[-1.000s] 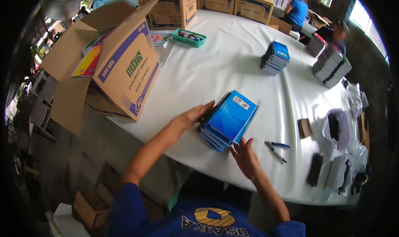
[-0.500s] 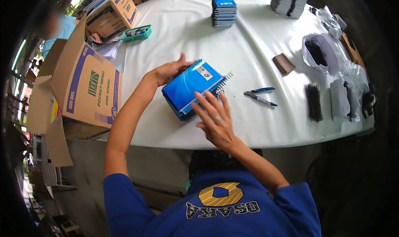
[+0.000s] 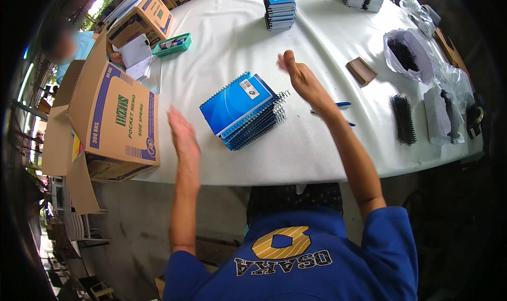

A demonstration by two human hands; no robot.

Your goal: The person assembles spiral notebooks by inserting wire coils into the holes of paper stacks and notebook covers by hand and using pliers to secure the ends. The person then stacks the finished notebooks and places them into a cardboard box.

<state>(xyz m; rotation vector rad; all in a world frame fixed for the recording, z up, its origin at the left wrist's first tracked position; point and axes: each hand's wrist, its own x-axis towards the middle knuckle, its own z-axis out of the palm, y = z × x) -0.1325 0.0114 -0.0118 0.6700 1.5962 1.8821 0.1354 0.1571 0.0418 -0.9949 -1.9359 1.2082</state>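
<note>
A stack of blue spiral-bound pocket notebooks (image 3: pixel 232 108) lies at a slant in the middle of the table. Loose wire coil ends stick out from its right side. My left hand (image 3: pixel 185 137) is held left of the stack, fingers stretched out and slightly blurred, touching nothing. Beyond the stack's right end, my right hand (image 3: pixel 303 79) hovers with its thumb raised, also holding nothing. Under my right forearm lie blue-handled pliers (image 3: pixel 343 104), mostly hidden by it.
An open cardboard carton (image 3: pixel 124 116) stands at the left edge. Farther back are a green basket (image 3: pixel 173 44) and another notebook stack (image 3: pixel 280 10). To the right lie a small brown box (image 3: pixel 362 71), black coils (image 3: pixel 403 119) and a bag of coils (image 3: pixel 406 55). A co-worker handles papers at the far left.
Both hands have come off the notebook stack: my left hand moved left and nearer, my right hand moved farther out and right. The co-worker's papers have shifted.
</note>
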